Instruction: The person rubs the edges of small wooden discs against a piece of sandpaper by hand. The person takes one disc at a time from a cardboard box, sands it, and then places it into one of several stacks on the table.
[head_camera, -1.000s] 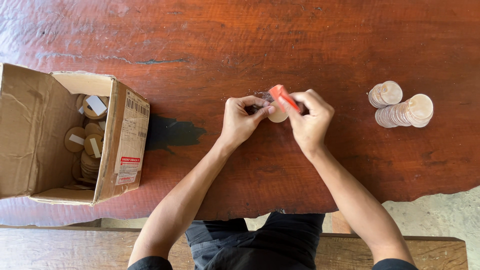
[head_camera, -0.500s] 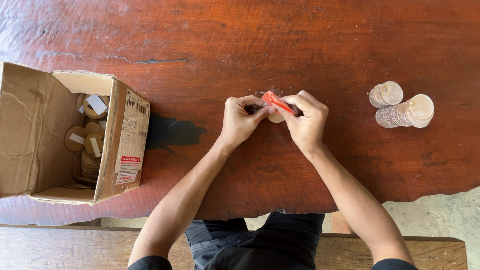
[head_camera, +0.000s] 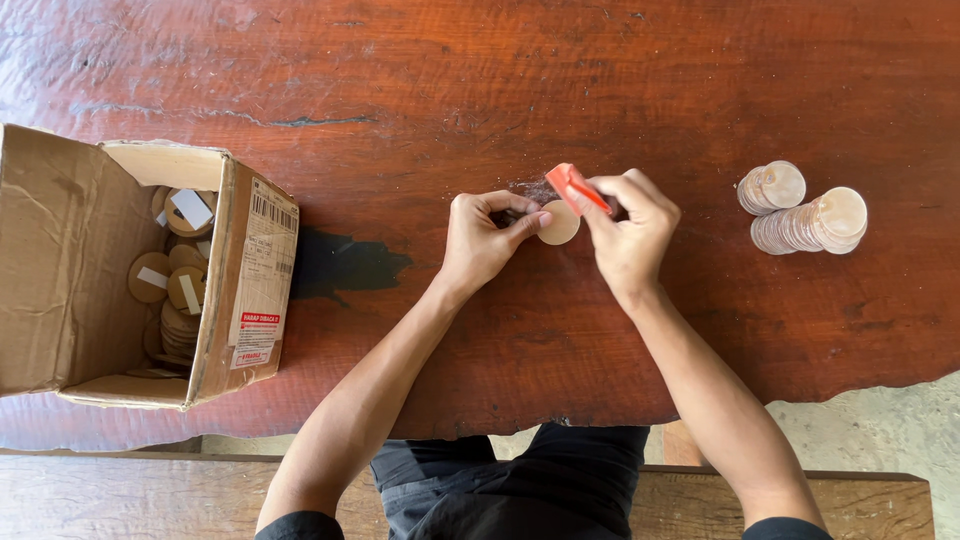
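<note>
- Wooden disc (head_camera: 559, 223): small, round, pale tan, flat face up. Held just above the red-brown wooden table (head_camera: 480, 90) at mid-frame, between the two hands. Its left edge is pinched at the fingertips of the left hand; its right edge lies just beside the fingers of the right hand.
- Left hand (head_camera: 484, 240): fingers curled narrow, thumb and forefinger closed on the left rim of the disc, knuckles toward the camera, forearm running down to the near table edge.
- Right hand (head_camera: 630, 228): fingers folded tight around a small red tool (head_camera: 570, 185), whose end sticks out up and left, just above the disc. Whether the tool's tip touches the disc cannot be told.
- Red tool: short, flat, orange-red, tilted; what kind of tool it is cannot be read.
- Stacked discs (head_camera: 805, 218): two rolls of like discs lying on their sides on the table, well right of the right hand, the smaller roll above and left of the larger, the two touching or nearly so.
- Cardboard box (head_camera: 70, 260): open, lying at the left table edge, well apart from the left hand; more tan discs inside, several bearing white strips. A printed label sits on its right outer wall.
- Dark stain (head_camera: 345, 265): on the tabletop just right of the box.
- Wooden bench (head_camera: 120, 495): below the table's near edge; the person's dark-clothed lap shows above it.
</note>
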